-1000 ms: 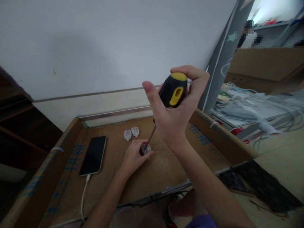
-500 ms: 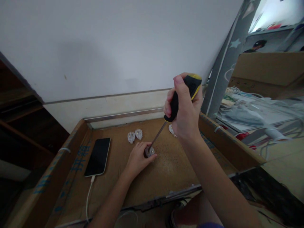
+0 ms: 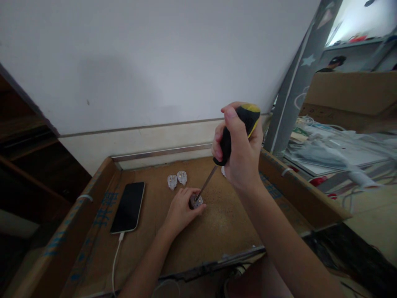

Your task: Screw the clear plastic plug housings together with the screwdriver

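My right hand (image 3: 240, 145) is wrapped round the black and yellow handle of a screwdriver (image 3: 206, 182), its thumb lying along the grip. The shaft slants down to the left, and its tip meets the face of a small round plug-like part (image 3: 196, 201) with metal spots on it. Thumb and fingers of my left hand (image 3: 183, 209) pinch that part from both sides against the cardboard. Just beyond, two whitish translucent plug pieces (image 3: 177, 179) lie side by side. Another pale piece (image 3: 223, 171) is mostly hidden behind my right hand.
A smartphone (image 3: 128, 207) with a white cable lies at the left of the cardboard-lined tray (image 3: 149, 252), which has raised sides. A white wall (image 3: 155, 74) rises behind. To the right are a grey post (image 3: 288, 95), bagged cables, a large carton (image 3: 353, 93) and a person farther off.
My right hand and the screwdriver handle have shifted and turned slightly. The tip stays at the plug-like part, and my left hand keeps its pinch. The whole view has moved a little.
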Demonstrator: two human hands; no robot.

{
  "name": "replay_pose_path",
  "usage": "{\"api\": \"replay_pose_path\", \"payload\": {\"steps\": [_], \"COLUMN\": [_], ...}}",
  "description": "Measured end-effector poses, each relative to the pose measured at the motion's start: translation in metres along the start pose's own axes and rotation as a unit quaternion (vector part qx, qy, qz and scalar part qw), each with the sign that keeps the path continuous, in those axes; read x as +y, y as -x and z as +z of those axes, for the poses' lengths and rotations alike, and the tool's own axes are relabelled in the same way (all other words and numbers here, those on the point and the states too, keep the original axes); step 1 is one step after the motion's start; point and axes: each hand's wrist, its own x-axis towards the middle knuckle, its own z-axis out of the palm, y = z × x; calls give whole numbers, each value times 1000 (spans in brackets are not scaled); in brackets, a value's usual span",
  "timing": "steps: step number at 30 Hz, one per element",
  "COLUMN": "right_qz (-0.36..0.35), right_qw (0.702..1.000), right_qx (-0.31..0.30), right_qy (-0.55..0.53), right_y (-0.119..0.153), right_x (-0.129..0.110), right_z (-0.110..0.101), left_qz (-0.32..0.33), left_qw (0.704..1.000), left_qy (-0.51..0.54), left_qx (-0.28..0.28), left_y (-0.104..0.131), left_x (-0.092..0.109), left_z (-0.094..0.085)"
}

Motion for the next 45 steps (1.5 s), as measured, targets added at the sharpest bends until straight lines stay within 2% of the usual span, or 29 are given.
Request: {"api": "replay_pose_path", "payload": {"steps": [5, 14, 26, 35, 45], "right_qz": [7, -28, -26, -56, -40], "right_qw": [1000, 998, 998, 994, 996], "right_qx": [-12, -28, -43, -63, -64], "right_qy": [21, 47, 45, 64, 36], "right_y": [5, 13, 17, 16, 18], "right_x": [-3, -5, -11, -9, -10], "right_z": [4, 12, 6, 7, 5], "left_qz": [-3, -8, 0, 0, 5], "left_qw": [1000, 1000, 1000, 1000, 1000], "left_qy": [-1, -5, -4, 7, 8], "left_qx": [0, -5, 2, 6, 2], "left_y": [0, 0, -1, 0, -1], "left_x": [0, -3, 0, -1, 0], "left_z": [1, 2, 1, 1, 1]}}
